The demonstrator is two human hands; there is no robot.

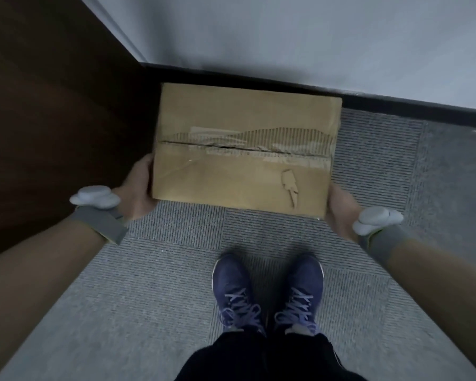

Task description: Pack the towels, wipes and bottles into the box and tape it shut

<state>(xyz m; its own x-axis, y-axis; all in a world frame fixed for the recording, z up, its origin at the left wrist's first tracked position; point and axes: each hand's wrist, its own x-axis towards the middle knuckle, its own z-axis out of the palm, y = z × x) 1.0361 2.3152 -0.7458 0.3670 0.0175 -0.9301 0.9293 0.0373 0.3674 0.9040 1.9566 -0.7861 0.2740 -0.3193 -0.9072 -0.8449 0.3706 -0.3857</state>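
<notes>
The cardboard box (242, 149) is gripped at its ends by the left hand (138, 188) and right hand (341, 210), fingers hidden beneath. Fetching seems in hand; next, the flaps must be opened.

Left hand (138, 189) and right hand (341, 207): bare. Each wrist carries a grey fabric strap (101, 224) with a pale grey rounded unit (95, 198). Forearms (39, 284): bare. Black trousers (270, 356); dark blue shoes (232, 281) with lighter blue laces (242, 306).
</notes>
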